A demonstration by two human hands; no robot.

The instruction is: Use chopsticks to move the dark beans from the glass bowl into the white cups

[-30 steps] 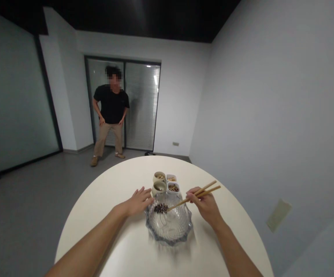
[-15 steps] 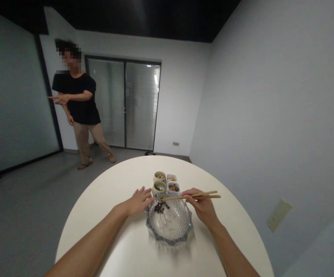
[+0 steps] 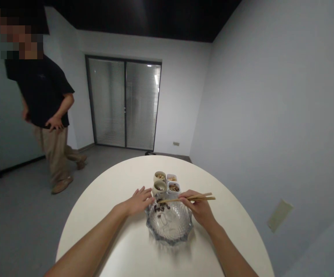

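The right hand (image 3: 199,207) holds slim bamboo chopsticks (image 3: 197,198) in a narrow, firm grip, tips at dark brown morsels (image 3: 159,207) on a scalloped cut-glass bowl (image 3: 169,239); the left hand (image 3: 139,201) lies open beside it.

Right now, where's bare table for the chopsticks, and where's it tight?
The round white table is bare left of the four small white dishes, above the left hand, and right of the glass bowl, past the right hand. It's crowded where dishes meet the bowl's far rim, between both hands.
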